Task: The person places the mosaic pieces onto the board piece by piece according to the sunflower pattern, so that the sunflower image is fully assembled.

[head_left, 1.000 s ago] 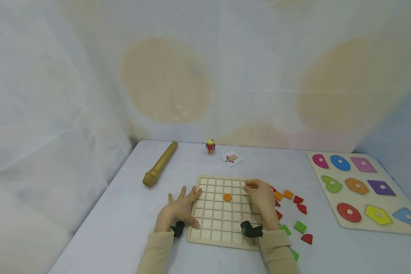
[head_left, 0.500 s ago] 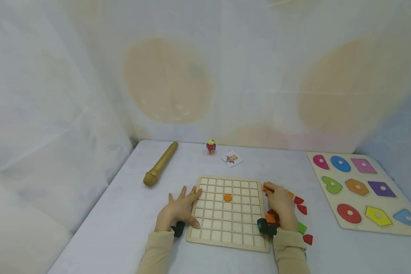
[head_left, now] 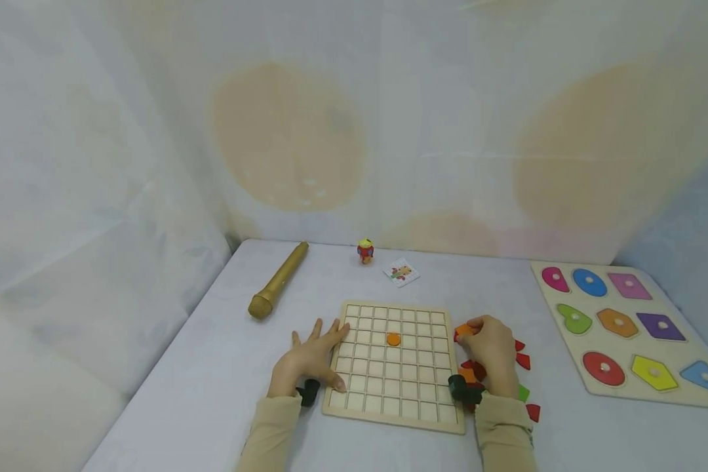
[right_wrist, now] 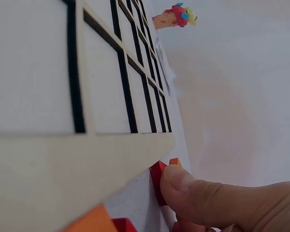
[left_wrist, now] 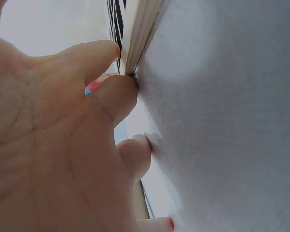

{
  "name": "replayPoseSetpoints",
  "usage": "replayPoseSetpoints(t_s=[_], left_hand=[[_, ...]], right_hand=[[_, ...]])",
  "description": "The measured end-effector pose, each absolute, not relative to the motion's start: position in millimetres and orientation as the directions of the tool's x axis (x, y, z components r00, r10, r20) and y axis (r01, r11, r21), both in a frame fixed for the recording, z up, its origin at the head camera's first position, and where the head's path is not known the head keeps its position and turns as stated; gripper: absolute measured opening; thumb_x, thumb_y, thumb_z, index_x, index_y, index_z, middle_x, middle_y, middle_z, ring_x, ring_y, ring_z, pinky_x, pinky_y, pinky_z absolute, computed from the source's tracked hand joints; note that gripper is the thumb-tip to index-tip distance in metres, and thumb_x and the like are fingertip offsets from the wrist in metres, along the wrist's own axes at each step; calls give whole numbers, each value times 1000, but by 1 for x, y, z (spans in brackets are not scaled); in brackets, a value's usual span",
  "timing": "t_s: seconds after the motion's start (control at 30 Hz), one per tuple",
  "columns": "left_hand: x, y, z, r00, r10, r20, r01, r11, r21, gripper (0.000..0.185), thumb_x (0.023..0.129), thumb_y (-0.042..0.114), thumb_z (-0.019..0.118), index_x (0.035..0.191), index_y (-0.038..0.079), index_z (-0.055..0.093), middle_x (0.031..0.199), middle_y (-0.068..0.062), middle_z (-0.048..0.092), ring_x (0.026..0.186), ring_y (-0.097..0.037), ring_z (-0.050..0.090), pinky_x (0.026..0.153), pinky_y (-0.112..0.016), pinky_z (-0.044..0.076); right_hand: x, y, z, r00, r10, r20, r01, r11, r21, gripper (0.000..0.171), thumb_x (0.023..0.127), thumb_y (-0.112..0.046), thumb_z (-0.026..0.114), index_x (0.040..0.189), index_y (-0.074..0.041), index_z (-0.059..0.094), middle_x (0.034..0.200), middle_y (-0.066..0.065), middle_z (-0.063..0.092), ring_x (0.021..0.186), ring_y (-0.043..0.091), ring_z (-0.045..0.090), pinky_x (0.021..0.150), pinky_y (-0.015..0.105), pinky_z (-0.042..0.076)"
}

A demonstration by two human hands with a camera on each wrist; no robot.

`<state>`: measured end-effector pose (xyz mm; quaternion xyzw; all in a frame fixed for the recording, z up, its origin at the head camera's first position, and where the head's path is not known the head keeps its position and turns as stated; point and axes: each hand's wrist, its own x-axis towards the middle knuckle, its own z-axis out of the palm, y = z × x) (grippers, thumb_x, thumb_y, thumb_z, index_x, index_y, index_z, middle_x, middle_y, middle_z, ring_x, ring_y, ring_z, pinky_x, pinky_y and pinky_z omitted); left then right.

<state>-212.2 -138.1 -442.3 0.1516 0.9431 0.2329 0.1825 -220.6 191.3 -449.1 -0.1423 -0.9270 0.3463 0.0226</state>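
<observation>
A wooden grid board (head_left: 383, 383) lies on the table with one round orange piece (head_left: 393, 339) in a cell. My left hand (head_left: 309, 357) lies flat on the table, fingers spread, fingertips on the board's left edge (left_wrist: 137, 34). My right hand (head_left: 491, 351) is just off the board's right edge. Its curled fingers pinch a small orange piece (head_left: 463, 330) among the loose pieces. In the right wrist view a fingertip (right_wrist: 183, 181) touches a red piece (right_wrist: 157, 174) beside the board (right_wrist: 38, 72).
Loose red (head_left: 523, 360) and green (head_left: 523, 393) pieces lie right of the board. A shape puzzle board (head_left: 631, 347) sits at the far right. A gold microphone (head_left: 277, 280), a small toy figure (head_left: 364, 251) and a card (head_left: 401, 272) lie behind.
My right hand has moved from the board's top right corner to the loose pieces beside it and picked up an orange piece. The left hand has stayed put.
</observation>
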Motion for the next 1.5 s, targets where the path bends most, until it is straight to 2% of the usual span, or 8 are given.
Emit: replayPoseSetpoints(t_s=[0.23,0.33,0.47,0.6,0.83,1.07,1.27,1.5], left_hand=[[-216,-136,-440,-885,377,-274,208,846,492,116,58,29,90,154,17,26,163,-10,14,150,-43,-2,104,-79,-12],[-216,-137,-440,-884,373,-281,205,851,483,116,59,30,90,155,17,25,164,-10,13,150,-43,-3,105,-79,-12],[-217,-138,-439,-883,378,-277,211,850,483,117,60,30,90,155,16,24,164,-10,12,150,-43,-2,105,-79,-12],[-217,-137,-438,-882,379,-279,211,849,485,117,60,29,90,155,16,24,164,-11,12,150,-42,-2,105,-78,-12],[-215,-136,-440,-879,386,-280,215,845,489,116,59,29,90,155,16,24,163,-11,12,150,-42,-2,104,-79,-12],[-213,-135,-443,-877,393,-276,222,841,493,117,59,30,89,155,16,24,163,-11,13,150,-42,-2,104,-79,-12],[-213,-136,-444,-880,385,-279,206,837,508,117,58,29,90,155,16,25,163,-11,12,150,-41,-2,104,-78,-14],[-213,-138,-444,-883,376,-281,191,835,516,117,58,28,90,154,16,25,163,-11,12,151,-41,-3,104,-78,-15]], right_hand=[[-224,195,-451,-974,223,-30,183,710,-680,25,84,-13,72,101,4,66,97,22,68,87,33,60,66,33,44],[-226,196,-450,-978,205,-41,174,690,-702,24,89,-14,66,106,3,67,104,23,68,92,33,59,70,34,46],[-228,192,-442,-977,208,-53,176,635,-753,31,93,-19,62,118,-1,64,112,24,67,90,29,61,63,29,47],[-230,180,-437,-981,196,-4,120,583,-803,31,90,-18,65,115,0,63,108,25,70,86,32,67,58,23,46],[-234,152,-444,-986,164,18,86,599,-796,23,87,-15,66,107,-5,72,97,19,73,85,28,66,60,24,45],[-235,122,-443,-995,87,54,11,611,-792,19,84,-9,67,100,-4,74,91,18,74,68,20,63,53,24,43],[-236,102,-450,-995,58,82,-27,628,-778,14,83,-7,67,95,-4,74,88,16,73,57,15,53,47,23,36],[-239,93,-462,-993,87,78,1,678,-735,14,87,-13,69,98,-7,75,89,10,74,61,15,54,48,23,35]])
